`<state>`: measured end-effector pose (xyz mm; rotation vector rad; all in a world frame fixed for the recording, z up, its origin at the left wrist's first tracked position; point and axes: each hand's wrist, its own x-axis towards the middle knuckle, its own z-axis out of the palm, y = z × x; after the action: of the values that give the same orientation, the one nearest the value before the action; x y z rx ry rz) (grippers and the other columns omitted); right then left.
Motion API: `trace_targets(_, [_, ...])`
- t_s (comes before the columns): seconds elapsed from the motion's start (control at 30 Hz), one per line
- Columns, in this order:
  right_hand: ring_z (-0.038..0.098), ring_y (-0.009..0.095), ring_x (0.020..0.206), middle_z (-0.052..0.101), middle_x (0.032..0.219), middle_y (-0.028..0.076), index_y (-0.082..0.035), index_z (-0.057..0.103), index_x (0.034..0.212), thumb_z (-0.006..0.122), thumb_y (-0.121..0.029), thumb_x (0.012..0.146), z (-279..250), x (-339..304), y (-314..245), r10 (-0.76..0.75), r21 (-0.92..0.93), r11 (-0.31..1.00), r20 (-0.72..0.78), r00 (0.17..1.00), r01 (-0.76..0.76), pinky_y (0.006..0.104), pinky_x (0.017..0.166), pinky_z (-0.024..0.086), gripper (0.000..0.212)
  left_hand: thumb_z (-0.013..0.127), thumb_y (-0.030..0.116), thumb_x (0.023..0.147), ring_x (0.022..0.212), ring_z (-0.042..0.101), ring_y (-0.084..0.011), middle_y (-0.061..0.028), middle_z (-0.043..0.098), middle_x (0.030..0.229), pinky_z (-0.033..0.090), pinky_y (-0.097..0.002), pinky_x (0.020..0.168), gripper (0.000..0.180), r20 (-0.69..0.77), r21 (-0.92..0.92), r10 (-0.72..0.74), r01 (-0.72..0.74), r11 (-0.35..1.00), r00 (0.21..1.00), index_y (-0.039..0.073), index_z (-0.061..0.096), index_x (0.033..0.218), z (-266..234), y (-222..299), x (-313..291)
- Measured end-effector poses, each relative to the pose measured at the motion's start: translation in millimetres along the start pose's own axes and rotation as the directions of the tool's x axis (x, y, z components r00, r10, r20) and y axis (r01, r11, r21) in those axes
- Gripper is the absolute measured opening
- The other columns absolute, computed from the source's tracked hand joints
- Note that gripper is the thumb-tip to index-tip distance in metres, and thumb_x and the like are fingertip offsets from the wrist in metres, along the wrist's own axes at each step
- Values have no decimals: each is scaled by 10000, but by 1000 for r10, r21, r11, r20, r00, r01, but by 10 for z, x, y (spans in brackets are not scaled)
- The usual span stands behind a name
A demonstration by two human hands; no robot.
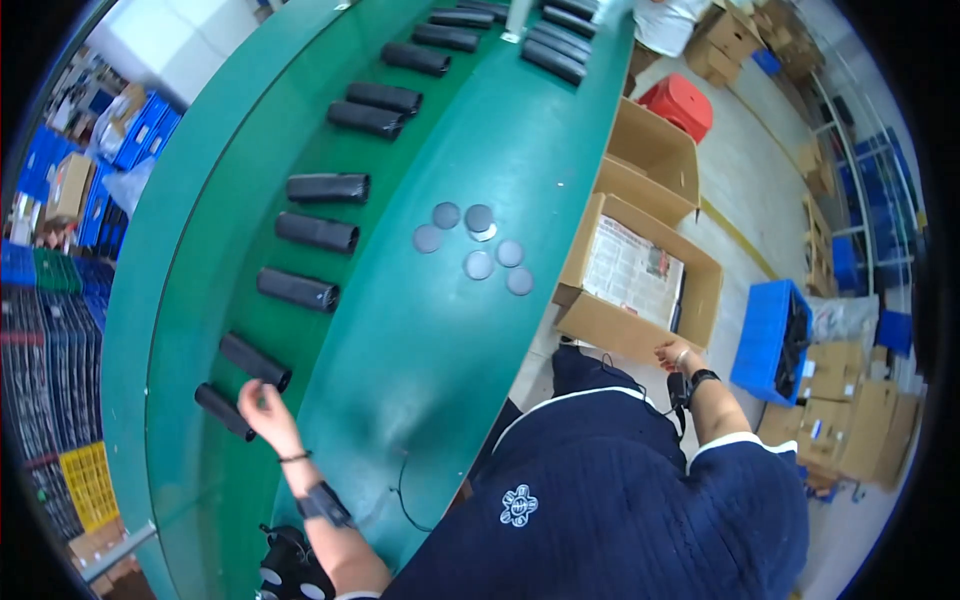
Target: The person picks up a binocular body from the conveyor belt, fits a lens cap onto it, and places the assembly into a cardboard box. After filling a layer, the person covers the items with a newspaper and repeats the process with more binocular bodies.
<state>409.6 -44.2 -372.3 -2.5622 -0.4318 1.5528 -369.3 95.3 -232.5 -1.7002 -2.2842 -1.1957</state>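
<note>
Closest in, the person's dark blue top with white trim (620, 500) fills the lower middle of the view. The left hand (262, 408) reaches out over the green desk (440, 330), fingers curled and loosely open, just beside the nearest black tube (224, 411), which lies on its side on the green belt (200, 300) at the desk's left; whether the fingers touch it I cannot tell. A second tube (255, 361) lies just above the hand. The right hand (676, 354) hangs off the desk's right edge, near the front wall of an open cardboard box (600, 325); its fingers look relaxed and it holds nothing that shows. A thin dark cable (402, 490) lies on the desk near the body.

Further along, the belt carries a row of black tubes (318, 232), all on their sides and spaced apart, curving away to the far end. On the broad green surface beside them sits a loose cluster of grey round discs (479, 264), some touching.

The box holds a sheet of printed paper (632, 270). A second cardboard box (655, 150) stands behind it, then a red stool (678, 103). A blue crate (770, 340) rests on the pale floor (740, 190) to the right, with brown cartons (850, 420) stacked beyond. Blue crates (60, 200) are piled along the left side of the room.
</note>
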Motion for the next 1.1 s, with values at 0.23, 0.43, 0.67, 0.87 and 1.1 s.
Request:
trace_targets(0.23, [575,123,583,627,740,23,-67,669,999,655,-226,837,-149,1003,62,-136,134,983,87,987,124,271,493,445,227,608,180,917,787,629,-126,-48,657,850,500,-247,674,236,928,-337,99,699,631,358,40,578,1104,1239,2633,-1546])
trace_targets(0.43, [622,141,704,665,810,49,-78,673,1006,633,-201,860,-555,2093,426,-110,279,959,170,979,59,285,606,496,195,661,109,852,752,612,-133,-72,630,867,507,-253,703,299,979,-202,199,133,970,36,2,570,1117,2342,3307,-2952])
trace_targets(0.67, [652,318,899,674,1009,179,-32,666,1062,636,-159,795,-805,3585,1256,-80,144,984,-147,986,101,372,801,512,297,627,189,852,812,668,-293,-166,667,897,528,-367,724,313,957,-137,97,-131,982,-273,28,576,1115,3338,3847,-3821])
trace_targets(0.87, [586,327,1099,608,1189,165,-47,657,1101,570,-186,841,-507,4003,689,58,-228,973,85,995,-37,422,907,485,307,602,223,836,791,645,-329,-149,659,910,518,-408,706,256,941,-243,177,-212,947,-289,57,612,1031,3932,4538,-4211])
trace_targets(1.1, [149,220,1430,213,1545,31,-76,472,1345,520,-531,866,156,4591,412,14,-348,934,253,967,78,493,1079,288,662,605,186,830,726,647,-313,-144,658,824,525,-393,658,215,952,-158,41,-372,915,-303,64,620,1006,4226,4342,-4206])
